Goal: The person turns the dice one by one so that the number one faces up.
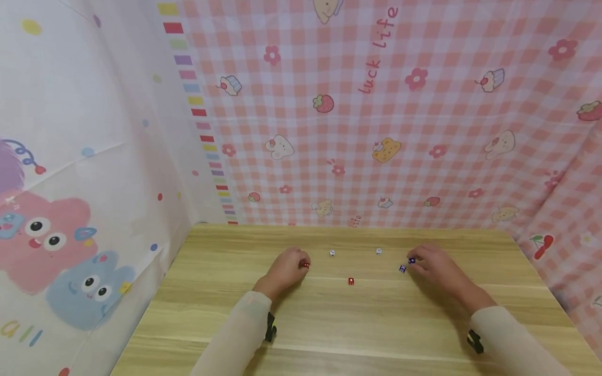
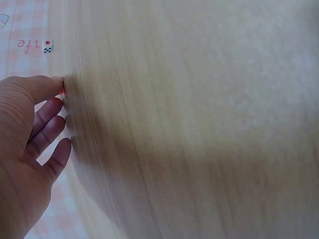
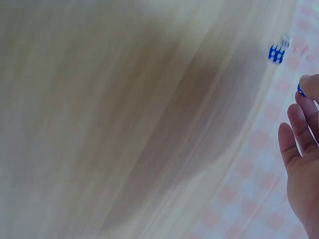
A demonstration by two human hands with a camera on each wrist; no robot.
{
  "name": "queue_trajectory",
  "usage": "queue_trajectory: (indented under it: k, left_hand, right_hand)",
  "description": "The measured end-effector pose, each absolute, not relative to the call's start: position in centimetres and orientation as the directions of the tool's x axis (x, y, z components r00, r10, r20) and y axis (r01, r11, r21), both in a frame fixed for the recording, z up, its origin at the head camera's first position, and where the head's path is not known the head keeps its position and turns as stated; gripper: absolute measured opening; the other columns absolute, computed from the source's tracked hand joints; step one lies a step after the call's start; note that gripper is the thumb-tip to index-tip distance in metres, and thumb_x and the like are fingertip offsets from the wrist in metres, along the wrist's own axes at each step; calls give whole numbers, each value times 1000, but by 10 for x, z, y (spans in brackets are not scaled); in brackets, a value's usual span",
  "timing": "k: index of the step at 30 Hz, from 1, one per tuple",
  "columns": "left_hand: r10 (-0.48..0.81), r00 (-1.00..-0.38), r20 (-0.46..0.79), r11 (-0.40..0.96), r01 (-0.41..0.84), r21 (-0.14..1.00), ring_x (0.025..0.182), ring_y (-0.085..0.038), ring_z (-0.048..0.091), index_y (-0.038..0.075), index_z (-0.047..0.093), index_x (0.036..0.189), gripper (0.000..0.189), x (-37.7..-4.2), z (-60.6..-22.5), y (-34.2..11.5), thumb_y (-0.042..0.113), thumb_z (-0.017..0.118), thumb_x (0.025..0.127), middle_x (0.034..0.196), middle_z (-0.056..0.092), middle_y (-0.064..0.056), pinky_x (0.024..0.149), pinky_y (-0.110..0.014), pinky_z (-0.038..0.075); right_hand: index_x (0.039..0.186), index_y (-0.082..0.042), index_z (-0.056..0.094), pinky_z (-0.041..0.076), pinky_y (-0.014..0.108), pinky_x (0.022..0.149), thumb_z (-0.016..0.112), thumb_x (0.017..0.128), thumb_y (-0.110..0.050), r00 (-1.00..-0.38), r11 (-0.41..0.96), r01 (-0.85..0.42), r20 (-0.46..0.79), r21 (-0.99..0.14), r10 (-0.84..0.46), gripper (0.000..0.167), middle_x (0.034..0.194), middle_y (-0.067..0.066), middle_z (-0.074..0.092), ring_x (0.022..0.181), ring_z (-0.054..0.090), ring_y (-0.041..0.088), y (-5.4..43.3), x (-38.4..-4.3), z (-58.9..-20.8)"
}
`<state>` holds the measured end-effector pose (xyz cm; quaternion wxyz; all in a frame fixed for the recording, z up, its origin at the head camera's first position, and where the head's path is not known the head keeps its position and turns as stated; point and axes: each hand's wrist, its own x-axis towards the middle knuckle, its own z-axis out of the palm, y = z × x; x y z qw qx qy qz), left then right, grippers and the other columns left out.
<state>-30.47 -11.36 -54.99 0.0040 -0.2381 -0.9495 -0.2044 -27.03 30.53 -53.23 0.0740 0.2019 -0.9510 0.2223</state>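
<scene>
At the left of the group of dice, my left hand (image 1: pixel 284 269) pinches a red die (image 1: pixel 307 266) between thumb and fingertips. Only a sliver of that die shows in the left wrist view, the rest hidden by the thumb. My right hand (image 1: pixel 437 266) holds a blue die (image 1: pixel 411 260) by its fingertips, close beside a second blue die (image 1: pixel 402 269) on the table. In the right wrist view the held die peeks out under the thumb. Another red die (image 1: pixel 351 281) lies between the hands, nearer to me than two white dice (image 1: pixel 332 253).
The wood-grain table (image 1: pixel 357 334) meets a pink checked cloth (image 1: pixel 357 130) along its far edge. A white cloth with cartoon figures (image 1: pixel 47 235) hangs at the left. The checked cloth also runs along the right side.
</scene>
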Motion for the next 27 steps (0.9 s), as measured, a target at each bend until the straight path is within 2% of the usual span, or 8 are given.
queue_trajectory:
  k: [6, 12, 19, 27]
  left_hand:
    - [455, -885, 99, 798, 455, 395, 85, -14, 55, 13, 75, 92, 4, -304, -549, -114, 10, 78, 90, 90, 64, 2, 81, -33, 51]
    - [451, -887, 101, 800, 452, 395, 87, -14, 56, 14, 75, 93, 5, -305, -550, -113, 10, 78, 91, 92, 65, 1, 83, -34, 52]
    - [456, -884, 108, 794, 458, 400, 87, -14, 56, 13, 75, 94, 5, -305, -550, -114, 10, 78, 90, 92, 65, 1, 84, -35, 53]
    - [455, -884, 106, 796, 457, 398, 88, -14, 56, 14, 76, 94, 5, -306, -552, -115, 10, 77, 91, 94, 67, 1, 84, -35, 53]
  right_hand:
    - [105, -6, 73, 58, 46, 85, 76, 92, -6, -873, 797, -480, 286, -366, -395, 13, 104, 5, 70, 99, 66, 24, 290, -263, -531]
    - [106, -6, 73, 57, 44, 87, 74, 93, -7, -864, 789, -500, 261, -357, -429, 13, 104, 2, 70, 100, 65, 21, 273, -259, -531]
    - [105, -9, 73, 59, 39, 84, 78, 90, -6, -811, 749, -579, 329, -323, -485, 16, 103, -1, 69, 97, 65, 17, 253, -253, -533]
    - [106, -11, 73, 58, 40, 90, 77, 91, -9, -813, 732, -582, 283, -354, -510, 15, 106, -2, 68, 102, 65, 17, 236, -253, -539]
